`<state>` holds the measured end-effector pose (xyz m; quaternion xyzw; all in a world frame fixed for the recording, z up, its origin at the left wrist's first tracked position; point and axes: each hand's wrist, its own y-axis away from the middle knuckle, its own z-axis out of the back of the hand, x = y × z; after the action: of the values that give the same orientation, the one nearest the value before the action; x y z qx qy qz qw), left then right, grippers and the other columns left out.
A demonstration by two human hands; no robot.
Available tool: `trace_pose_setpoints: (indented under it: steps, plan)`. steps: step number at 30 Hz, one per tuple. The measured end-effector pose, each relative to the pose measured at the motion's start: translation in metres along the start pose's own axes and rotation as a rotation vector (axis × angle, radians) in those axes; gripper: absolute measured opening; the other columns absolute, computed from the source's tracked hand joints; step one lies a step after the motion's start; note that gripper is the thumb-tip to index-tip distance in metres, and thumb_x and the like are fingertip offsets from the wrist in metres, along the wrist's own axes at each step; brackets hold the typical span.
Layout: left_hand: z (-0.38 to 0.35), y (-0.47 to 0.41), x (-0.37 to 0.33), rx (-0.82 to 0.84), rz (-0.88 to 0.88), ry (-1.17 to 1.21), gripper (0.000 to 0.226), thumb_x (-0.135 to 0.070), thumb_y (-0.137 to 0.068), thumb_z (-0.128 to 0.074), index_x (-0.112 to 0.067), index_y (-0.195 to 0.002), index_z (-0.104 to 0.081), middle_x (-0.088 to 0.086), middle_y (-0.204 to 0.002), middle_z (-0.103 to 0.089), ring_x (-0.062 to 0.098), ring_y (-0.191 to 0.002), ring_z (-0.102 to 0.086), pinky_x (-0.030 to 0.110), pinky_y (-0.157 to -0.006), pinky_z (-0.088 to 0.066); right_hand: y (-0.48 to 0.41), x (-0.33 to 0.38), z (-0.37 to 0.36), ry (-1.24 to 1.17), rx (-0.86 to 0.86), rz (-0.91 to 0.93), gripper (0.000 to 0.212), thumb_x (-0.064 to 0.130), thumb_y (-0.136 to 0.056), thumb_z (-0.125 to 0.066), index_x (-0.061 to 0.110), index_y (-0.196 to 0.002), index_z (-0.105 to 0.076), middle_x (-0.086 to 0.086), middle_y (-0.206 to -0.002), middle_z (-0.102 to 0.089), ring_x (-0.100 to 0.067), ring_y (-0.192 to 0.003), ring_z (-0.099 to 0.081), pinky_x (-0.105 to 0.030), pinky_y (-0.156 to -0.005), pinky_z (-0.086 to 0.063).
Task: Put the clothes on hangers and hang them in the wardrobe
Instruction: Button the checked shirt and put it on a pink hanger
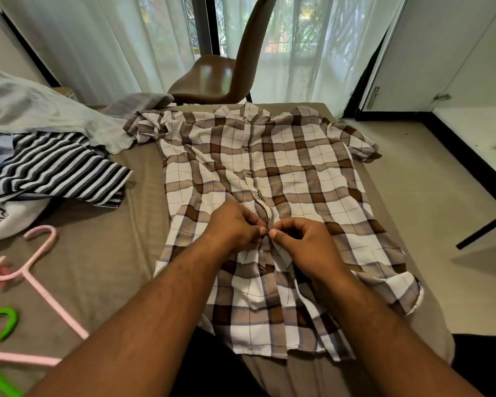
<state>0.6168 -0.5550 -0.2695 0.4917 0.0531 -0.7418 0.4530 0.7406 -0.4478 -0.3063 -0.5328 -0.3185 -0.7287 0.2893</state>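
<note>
Our plaid shirt (298, 173) lies flat on the bed (112, 253), collar at 12 o'clock, hem at 6. Our left hand (235, 224) and right hand (307, 245) pinch its button placket, fingers curled. It reaches the bed edge at 3; bare sheet lies at 9.

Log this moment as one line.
step: button work on plaid shirt | left hand: pinches placket | right hand: pinches placket | pink hanger: lies on bed
</note>
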Motion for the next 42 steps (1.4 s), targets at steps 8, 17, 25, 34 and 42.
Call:
trace_pose_setpoints:
  steps: [8,17,25,34,42]
  plan:
    - [0.0013,0.0007,-0.0005,0.027,0.032,0.027,0.007,-0.011,-0.090,-0.074,-0.007,-0.095,-0.076,0.011,-0.084,-0.076,0.017,-0.077,-0.074,0.020,-0.061,-0.060,0.0002,-0.0047,-0.0025,0.052,-0.011,0.000,0.003,0.022,-0.090,-0.076,0.023,-0.090,-0.078,0.007,-0.085,-0.077,-0.005,-0.083,-0.072,-0.035,-0.085,-0.061]
    - [0.0026,0.0005,-0.0008,0.045,0.057,0.047,0.006,-0.008,-0.090,-0.073,-0.005,-0.094,-0.077,0.014,-0.086,-0.076,0.020,-0.080,-0.075,0.029,-0.071,-0.063,0.0006,-0.0030,-0.0010,-0.033,0.039,-0.056,0.018,0.021,-0.100,-0.063,0.026,-0.092,-0.078,-0.002,-0.086,-0.078,-0.015,-0.078,-0.069,-0.037,-0.076,-0.059]
    - [0.0011,0.0035,-0.0048,0.054,0.020,0.174,0.033,-0.029,-0.098,-0.064,0.001,-0.092,-0.075,0.021,-0.086,-0.076,0.029,-0.081,-0.076,0.036,-0.074,-0.064,0.0040,-0.0042,-0.0033,-0.047,0.012,0.037,0.007,0.016,-0.088,-0.077,0.020,-0.094,-0.075,-0.001,-0.083,-0.076,-0.006,-0.070,-0.071,-0.016,-0.059,-0.051]
    - [0.0008,0.0039,-0.0034,0.011,-0.048,0.046,0.008,-0.015,-0.090,-0.074,-0.008,-0.088,-0.077,0.012,-0.084,-0.076,0.019,-0.076,-0.076,0.019,-0.059,-0.058,0.0035,-0.0098,-0.0071,0.000,-0.046,0.082,0.009,0.015,-0.087,-0.079,0.021,-0.092,-0.075,0.002,-0.084,-0.076,-0.008,-0.080,-0.073,-0.020,-0.069,-0.058]
    - [0.0002,0.0001,-0.0035,-0.010,-0.067,0.017,0.001,-0.010,-0.088,-0.076,-0.010,-0.086,-0.076,0.010,-0.082,-0.076,0.017,-0.073,-0.075,0.024,-0.063,-0.061,0.0020,-0.0108,-0.0068,-0.047,-0.046,0.055,0.009,0.016,-0.086,-0.080,0.018,-0.091,-0.074,0.000,-0.080,-0.076,-0.009,-0.074,-0.073,-0.016,-0.061,-0.053]
